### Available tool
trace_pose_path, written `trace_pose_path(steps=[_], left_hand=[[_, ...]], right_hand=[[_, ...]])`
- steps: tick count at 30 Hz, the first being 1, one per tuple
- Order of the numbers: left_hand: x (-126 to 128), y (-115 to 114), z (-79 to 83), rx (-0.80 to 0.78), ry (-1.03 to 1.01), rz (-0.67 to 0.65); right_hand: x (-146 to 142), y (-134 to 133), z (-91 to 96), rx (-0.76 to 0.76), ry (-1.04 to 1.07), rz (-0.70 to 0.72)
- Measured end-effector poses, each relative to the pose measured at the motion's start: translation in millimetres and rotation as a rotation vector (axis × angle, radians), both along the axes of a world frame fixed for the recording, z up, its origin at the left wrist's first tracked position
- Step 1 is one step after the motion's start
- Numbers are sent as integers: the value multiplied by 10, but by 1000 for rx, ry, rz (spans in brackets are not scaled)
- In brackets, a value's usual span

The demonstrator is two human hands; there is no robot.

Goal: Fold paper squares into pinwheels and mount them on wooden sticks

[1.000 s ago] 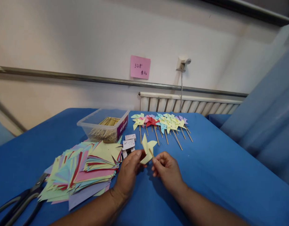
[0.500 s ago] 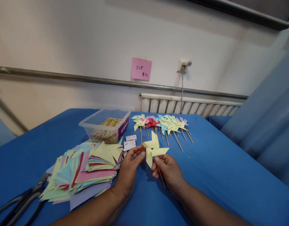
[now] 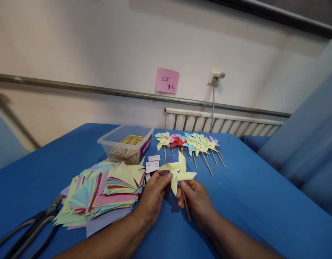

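A pale yellow paper pinwheel (image 3: 178, 172) with a metal pin at its centre faces me, held just above the blue table (image 3: 249, 201). My right hand (image 3: 195, 200) is closed around its thin wooden stick (image 3: 185, 206), just under the paper. My left hand (image 3: 153, 196) touches the pinwheel's left blade with thumb and fingertips. Behind the hands, a row of several finished coloured pinwheels (image 3: 189, 143) lies on sticks.
A fanned heap of cut coloured paper squares (image 3: 101, 192) lies left of my hands, with large black scissors (image 3: 28, 230) at the lower left. A clear plastic box of wooden sticks (image 3: 126, 144) and small white boxes (image 3: 152, 163) sit behind. A pink note (image 3: 167, 80) hangs on the wall.
The pinwheel has turned from edge-on to facing me, with the stick now pointing down in my right hand. Its blades have rotated slightly since half a second ago.
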State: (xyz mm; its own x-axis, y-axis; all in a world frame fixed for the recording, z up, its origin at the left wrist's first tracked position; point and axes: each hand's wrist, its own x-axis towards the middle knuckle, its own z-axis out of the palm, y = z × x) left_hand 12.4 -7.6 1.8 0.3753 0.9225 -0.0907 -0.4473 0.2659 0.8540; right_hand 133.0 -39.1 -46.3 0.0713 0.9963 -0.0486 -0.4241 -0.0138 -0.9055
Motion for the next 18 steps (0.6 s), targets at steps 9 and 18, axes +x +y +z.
trace_pose_path(steps=[9, 18], left_hand=[[1, -4, -36, 71, 110, -179], [-17, 6, -29, 91, 145, -116]], right_hand=[[-81, -39, 72, -27, -73, 93], [-106, -1, 5, -30, -77, 130]])
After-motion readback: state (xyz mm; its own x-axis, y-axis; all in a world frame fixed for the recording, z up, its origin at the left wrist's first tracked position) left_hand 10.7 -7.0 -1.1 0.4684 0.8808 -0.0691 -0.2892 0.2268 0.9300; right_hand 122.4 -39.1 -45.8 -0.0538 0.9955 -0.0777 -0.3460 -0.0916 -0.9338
